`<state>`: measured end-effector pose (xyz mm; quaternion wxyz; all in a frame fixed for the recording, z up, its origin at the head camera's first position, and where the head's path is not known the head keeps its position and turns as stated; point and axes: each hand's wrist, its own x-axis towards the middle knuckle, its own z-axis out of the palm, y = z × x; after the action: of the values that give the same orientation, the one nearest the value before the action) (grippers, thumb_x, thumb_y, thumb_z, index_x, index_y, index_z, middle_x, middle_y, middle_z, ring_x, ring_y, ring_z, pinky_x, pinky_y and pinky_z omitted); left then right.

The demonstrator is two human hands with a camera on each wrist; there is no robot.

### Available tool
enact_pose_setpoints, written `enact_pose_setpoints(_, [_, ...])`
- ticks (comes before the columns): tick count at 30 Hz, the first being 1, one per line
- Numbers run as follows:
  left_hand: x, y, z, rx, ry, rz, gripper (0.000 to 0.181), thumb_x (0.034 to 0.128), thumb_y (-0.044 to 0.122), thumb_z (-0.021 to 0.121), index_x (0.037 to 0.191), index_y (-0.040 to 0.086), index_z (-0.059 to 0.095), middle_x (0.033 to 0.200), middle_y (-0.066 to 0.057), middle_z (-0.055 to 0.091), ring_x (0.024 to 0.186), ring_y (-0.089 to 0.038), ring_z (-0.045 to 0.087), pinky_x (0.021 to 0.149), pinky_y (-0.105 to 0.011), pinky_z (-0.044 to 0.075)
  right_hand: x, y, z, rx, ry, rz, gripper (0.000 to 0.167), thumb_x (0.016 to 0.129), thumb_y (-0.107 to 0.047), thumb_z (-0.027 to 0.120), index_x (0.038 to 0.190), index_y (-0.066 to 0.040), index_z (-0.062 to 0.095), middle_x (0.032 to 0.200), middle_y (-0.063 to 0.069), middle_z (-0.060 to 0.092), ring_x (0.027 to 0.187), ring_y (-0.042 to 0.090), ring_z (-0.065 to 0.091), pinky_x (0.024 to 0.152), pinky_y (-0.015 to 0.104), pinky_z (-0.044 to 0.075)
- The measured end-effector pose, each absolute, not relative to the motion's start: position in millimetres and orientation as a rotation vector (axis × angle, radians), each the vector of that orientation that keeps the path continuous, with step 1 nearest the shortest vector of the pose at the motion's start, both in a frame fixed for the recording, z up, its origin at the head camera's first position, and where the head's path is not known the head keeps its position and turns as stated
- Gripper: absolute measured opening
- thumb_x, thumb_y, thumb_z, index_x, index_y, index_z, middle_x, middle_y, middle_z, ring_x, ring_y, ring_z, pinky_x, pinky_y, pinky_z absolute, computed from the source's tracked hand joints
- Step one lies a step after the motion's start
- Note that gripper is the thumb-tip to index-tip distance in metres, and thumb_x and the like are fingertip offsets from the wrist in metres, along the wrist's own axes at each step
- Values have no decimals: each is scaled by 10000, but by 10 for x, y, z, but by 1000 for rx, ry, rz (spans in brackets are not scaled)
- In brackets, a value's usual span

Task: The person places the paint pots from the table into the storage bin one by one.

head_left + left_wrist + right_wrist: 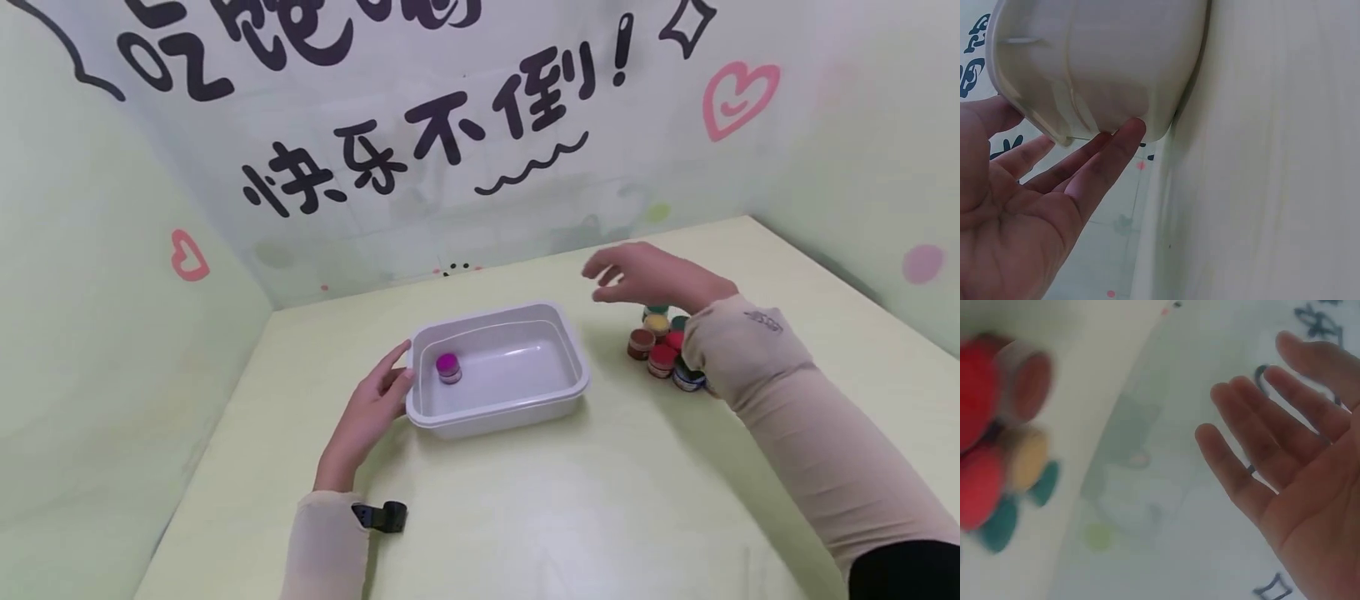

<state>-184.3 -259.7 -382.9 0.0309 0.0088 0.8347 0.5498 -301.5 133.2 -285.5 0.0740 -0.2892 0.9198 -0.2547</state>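
Note:
A white plastic basin [498, 412] stands on the table, and a small jar with a purple lid [447, 367] sits inside near its left end. My left hand [375, 400] is at the basin's left end. In the left wrist view its extended fingers [1107, 162] touch the outer wall below the rim. My right hand [648, 273] hovers over the table right of the basin, fingers loosely bent, holding nothing. Below and beside it, partly hidden by the sleeve, stand several small jars [662, 360] with red, brown, yellow and green lids. They look blurred in the right wrist view.
The pale table [570, 500] meets a back wall [420, 225] with dark lettering. Side walls rise at left [90, 333] and right [885, 192]. A black strap with a small device [381, 517] is on the left wrist.

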Motion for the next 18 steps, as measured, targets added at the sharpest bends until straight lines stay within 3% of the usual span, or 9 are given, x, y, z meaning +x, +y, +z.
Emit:
enact_pose_setpoints(10, [-1828, -2608, -3816, 28, 2584, 1677, 551, 1028, 403, 519, 1544, 352, 331, 1441, -181, 512, 1272, -321, 545, 955, -421, 575, -3123, 1939, -3331, -642, 2842, -694, 387, 933, -142, 664, 1257, 58, 597, 1242, 279, 617, 1139, 444, 597, 942, 583, 526])
enact_pose_setpoints(18, [-1830, -2603, -3814, 24, 2575, 1685, 549, 1027, 401, 522, 1541, 356, 335, 1440, -180, 512, 1275, -318, 543, 954, -412, 576, -3215, 2121, -3588, -649, 2902, -656, 288, 940, -117, 628, 1188, 28, 642, 1131, 271, 653, 1034, 416, 622, 871, 553, 547])
